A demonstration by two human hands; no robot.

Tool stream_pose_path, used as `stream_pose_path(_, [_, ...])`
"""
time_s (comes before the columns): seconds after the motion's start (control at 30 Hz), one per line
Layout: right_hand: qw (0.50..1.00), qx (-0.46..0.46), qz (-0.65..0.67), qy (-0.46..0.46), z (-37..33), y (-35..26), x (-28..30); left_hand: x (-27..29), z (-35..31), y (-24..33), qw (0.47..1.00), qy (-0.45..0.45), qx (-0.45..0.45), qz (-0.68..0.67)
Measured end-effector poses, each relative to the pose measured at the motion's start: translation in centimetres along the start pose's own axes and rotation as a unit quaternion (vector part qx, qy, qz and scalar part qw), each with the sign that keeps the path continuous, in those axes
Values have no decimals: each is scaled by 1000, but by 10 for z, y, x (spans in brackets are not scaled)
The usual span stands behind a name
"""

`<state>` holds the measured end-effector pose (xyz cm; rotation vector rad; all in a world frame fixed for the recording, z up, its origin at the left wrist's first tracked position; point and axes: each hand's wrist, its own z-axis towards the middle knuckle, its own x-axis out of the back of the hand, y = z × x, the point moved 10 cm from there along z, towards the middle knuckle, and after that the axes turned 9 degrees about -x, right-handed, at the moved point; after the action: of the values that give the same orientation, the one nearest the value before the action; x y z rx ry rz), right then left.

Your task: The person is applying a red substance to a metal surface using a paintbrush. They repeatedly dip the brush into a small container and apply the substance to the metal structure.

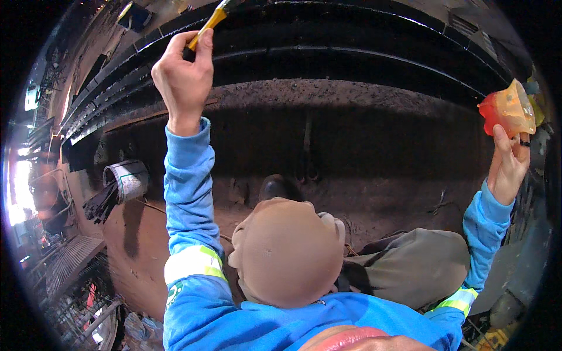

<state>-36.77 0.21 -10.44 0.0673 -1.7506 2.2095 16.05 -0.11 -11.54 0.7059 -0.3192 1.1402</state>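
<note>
My left hand (186,76) is raised at the upper left, its fingers closed round the yellow handle of a paintbrush (212,24). The brush tilts up to the right, and its tip is at the picture's upper edge, over glossy black metal beams (304,55). Whether the bristles touch a beam I cannot tell. Out at the far right, my right hand (508,164) grips a translucent plastic cup (510,111), red on one side and yellowish on the other, with a flared, uneven rim. The cup is tilted, and its contents are hidden.
A white bucket (130,178) holding dark strips lies tipped at the left. Behind the beams stands a dark can (134,16). A long tool with looped handles (307,155) lies on the shaded ground. Metal grating (73,263) and clutter fill the lower left. My bent knee (287,251) is in the middle.
</note>
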Motion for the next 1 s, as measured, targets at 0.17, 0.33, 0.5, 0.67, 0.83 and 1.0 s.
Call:
stream_pose_path(0.17, [1000,1,9,9,5,8,5,-8,1,18,995,21,-76,-55])
stream_pose_path(0.33, [1000,-11,-10,4,6,8,-2,-23,12,27,996,-43,-63,-42])
stream_pose_path(0.5, [1000,-23,7,-3,9,13,-3,-34,3,21,989,-120,-31,-79])
stream_pose_path(0.67, [999,-29,15,-7,6,9,-9,-12,-11,1,976,-108,21,-188])
stream_pose_path(0.83, [1000,-19,2,-4,8,12,-6,-4,1,-18,986,-65,42,-145])
stream_pose_path(1.0, [1000,-17,2,-5,5,6,-14,-28,15,1,990,-102,15,-97])
